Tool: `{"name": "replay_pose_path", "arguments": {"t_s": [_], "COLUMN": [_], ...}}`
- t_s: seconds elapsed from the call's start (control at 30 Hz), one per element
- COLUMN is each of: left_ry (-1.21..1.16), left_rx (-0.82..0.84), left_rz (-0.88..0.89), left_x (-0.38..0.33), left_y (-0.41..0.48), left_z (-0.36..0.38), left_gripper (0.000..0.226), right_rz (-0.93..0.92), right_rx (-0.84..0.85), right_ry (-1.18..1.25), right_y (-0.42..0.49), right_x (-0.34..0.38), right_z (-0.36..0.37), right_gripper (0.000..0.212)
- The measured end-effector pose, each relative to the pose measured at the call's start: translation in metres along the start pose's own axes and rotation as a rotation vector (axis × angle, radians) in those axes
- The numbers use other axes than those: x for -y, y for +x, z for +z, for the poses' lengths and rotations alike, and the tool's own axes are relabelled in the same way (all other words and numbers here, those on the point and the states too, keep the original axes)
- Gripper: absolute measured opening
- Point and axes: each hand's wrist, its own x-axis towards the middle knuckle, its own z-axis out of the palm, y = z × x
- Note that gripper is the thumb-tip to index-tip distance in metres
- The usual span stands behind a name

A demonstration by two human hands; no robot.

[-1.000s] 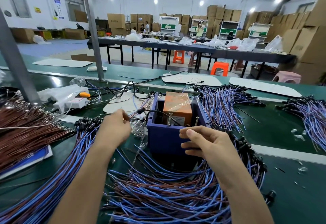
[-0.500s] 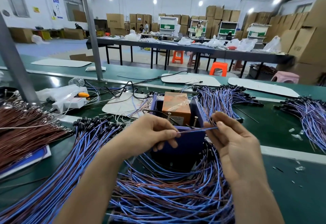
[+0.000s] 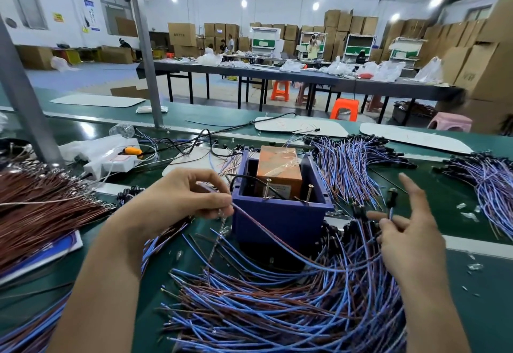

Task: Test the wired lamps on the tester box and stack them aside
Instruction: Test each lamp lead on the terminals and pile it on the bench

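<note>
Head view: left hand (image 3: 180, 200) pinches the wire of one wired lamp (image 3: 392, 198) just left of the tester box (image 3: 277, 214); right hand (image 3: 408, 230) pinches it under the black head, right of the box. Testing seems next: the wire ends must touch the box's screws (image 3: 268, 187).

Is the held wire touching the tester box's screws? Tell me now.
No: the left hand pinches the wire left of the tester box, clear of both screws on its front rim.

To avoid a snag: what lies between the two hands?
Head view: the square dark blue plastic tester box, a thin purplish wire crossing its front.
</note>
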Motion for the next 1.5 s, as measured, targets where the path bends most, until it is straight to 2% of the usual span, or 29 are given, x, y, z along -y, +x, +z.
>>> {"name": "replay_pose_path", "arguments": {"t_s": [0.13, 0.3, 0.37, 0.43, 0.57, 0.73, 0.9, 1.1, 1.5], "left_ry": [-0.261, -0.275, -0.261, -0.292, -0.377, -0.351, -0.260, 0.003, 0.100], "left_rx": [0.039, 0.053, 0.054, 0.045, -0.008, -0.065, -0.127, -0.130, -0.073], "left_rz": [0.054, 0.066, 0.050, 0.035, 0.047, 0.047, -0.036, -0.196, -0.208], "left_x": [-0.007, -0.009, -0.009, -0.009, -0.008, -0.005, 0.006, 0.026, 0.030], "left_y": [0.001, 0.007, 0.010, 0.012, 0.016, 0.020, 0.026, 0.032, 0.034], "left_z": [0.009, 0.030, 0.039, 0.049, 0.070, 0.079, 0.073, 0.059, 0.062], "left_gripper": [0.014, 0.020, 0.018, 0.013, 0.009, 0.009, 0.006, 0.013, 0.018], "right_rz": [0.035, 0.061, 0.034, -0.049, -0.168, -0.219, -0.117, 0.043, 0.013], "right_rx": [0.120, 0.299, 0.346, 0.383, 0.538, 0.344, 0.225, 0.341, 0.353], "right_ry": [-0.217, -0.427, -0.442, -0.328, 0.096, 0.111, 0.074, -0.116, -0.130], "right_y": [-0.002, -0.013, -0.018, -0.023, -0.037, -0.042, -0.033, -0.022, -0.018], "right_x": [0.007, 0.024, 0.030, 0.037, 0.050, 0.050, 0.043, 0.027, 0.017], "right_z": [0.005, 0.009, 0.010, 0.012, 0.026, 0.039, 0.037, 0.034, 0.043], "right_gripper": [0.047, 0.041, 0.039, 0.033, 0.011, 0.015, 0.022, 0.029, 0.019]}}
